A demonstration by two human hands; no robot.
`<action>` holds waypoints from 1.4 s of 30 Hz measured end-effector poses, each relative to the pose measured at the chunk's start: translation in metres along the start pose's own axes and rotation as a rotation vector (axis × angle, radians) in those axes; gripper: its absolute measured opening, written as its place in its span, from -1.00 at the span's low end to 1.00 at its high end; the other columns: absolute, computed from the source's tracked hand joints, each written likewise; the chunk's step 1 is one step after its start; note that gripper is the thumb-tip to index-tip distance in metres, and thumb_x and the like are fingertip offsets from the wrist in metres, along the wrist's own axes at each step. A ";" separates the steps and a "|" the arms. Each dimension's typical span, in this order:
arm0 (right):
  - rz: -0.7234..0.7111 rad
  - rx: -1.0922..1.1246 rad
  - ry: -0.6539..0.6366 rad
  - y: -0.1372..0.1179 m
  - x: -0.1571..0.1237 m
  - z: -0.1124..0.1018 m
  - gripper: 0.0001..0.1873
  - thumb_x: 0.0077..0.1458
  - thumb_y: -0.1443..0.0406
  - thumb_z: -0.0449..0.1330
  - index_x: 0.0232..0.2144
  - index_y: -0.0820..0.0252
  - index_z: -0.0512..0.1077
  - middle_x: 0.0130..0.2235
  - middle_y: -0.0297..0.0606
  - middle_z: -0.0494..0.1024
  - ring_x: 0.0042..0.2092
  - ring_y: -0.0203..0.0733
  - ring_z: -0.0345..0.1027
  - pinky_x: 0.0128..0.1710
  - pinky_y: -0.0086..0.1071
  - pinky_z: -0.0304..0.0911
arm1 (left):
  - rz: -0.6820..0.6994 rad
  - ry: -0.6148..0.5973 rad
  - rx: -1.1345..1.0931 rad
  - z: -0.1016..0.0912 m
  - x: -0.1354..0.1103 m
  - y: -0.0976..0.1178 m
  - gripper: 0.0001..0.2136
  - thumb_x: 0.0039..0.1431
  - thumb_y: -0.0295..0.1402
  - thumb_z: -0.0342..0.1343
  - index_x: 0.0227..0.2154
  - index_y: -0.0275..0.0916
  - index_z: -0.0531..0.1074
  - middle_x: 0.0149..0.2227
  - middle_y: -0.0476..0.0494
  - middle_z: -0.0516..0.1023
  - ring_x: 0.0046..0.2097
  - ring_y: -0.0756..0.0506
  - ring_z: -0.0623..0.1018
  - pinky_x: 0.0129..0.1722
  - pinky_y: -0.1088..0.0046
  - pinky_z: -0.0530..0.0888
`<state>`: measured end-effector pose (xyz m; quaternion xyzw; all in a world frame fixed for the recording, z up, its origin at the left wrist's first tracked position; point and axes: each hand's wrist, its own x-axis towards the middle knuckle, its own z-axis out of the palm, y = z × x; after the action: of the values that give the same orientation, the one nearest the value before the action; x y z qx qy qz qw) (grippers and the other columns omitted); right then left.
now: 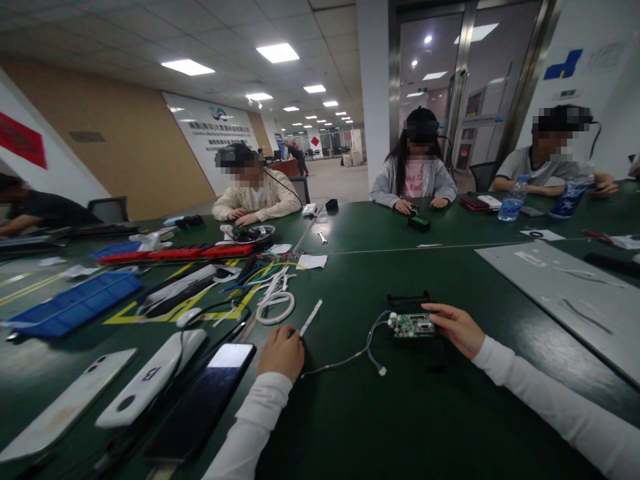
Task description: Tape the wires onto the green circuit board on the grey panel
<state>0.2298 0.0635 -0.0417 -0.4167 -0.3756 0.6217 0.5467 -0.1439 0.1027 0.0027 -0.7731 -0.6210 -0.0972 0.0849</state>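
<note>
The right hand (456,328) hid the small green circuit board's (411,325) right end. The long white plastic casing (60,405) at the green table's (400,413) near-left corner was cut off.

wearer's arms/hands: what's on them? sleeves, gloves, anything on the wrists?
Both arms are in plain white long sleeves with snug ribbed cuffs ending at the wrist. The left hand and right hand are bare: no gloves. No watch, ring, strap or cable shows on either one. The sleeves carry no markings or logos.

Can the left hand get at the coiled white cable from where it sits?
Probably yes. The left hand rests on the green table holding a thin white strip; the coiled white cable lies just beyond it with nothing between.
</note>
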 end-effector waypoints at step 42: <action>-0.262 -1.338 0.154 -0.048 0.014 -0.075 -0.43 -0.06 0.08 0.03 0.02 0.07 0.15 -0.39 -0.27 0.46 -0.38 -0.21 0.32 -0.32 -0.30 0.21 | 0.499 -0.152 -0.312 -0.011 -0.028 0.077 -0.53 0.10 -0.20 -0.13 0.07 -0.20 0.02 0.06 -0.18 0.17 0.08 -0.16 0.15 0.03 0.16 0.17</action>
<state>0.3167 0.0837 -0.0266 -0.6587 -0.6863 0.1532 0.2675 -0.0753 0.0569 0.0058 -0.9106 -0.3939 -0.1094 -0.0600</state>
